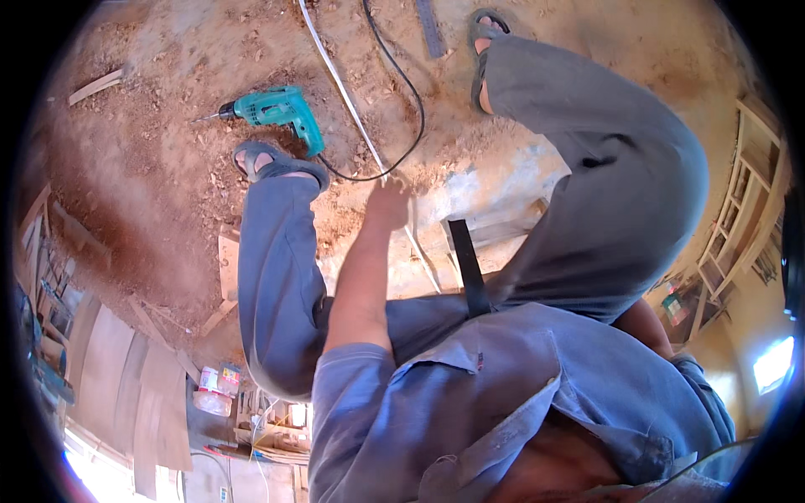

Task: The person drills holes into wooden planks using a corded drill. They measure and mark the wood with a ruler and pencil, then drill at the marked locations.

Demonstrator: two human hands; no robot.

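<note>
My left arm reaches down between my legs. My left hand [390, 204] looks closed on a long, thin white strip [342, 88], though blur softens the fingers. The strip runs from the far edge, under my hand, back toward my lap. A teal power drill [277, 109] lies on its side just past my left foot, a long bit in its chuck pointing left. Its black cord [419, 109] loops past my left hand to the far edge. Only part of my right arm [646, 327] shows beside my right thigh; the hand is hidden.
Wood chips and dust cover the brown ground [168, 168]. A dark flat bar [430, 29] lies by my right foot and a wood scrap [96, 86] far left. Boards [126, 377] stand at lower left near plastic bags [214, 390]. A wooden frame [742, 193] leans at right.
</note>
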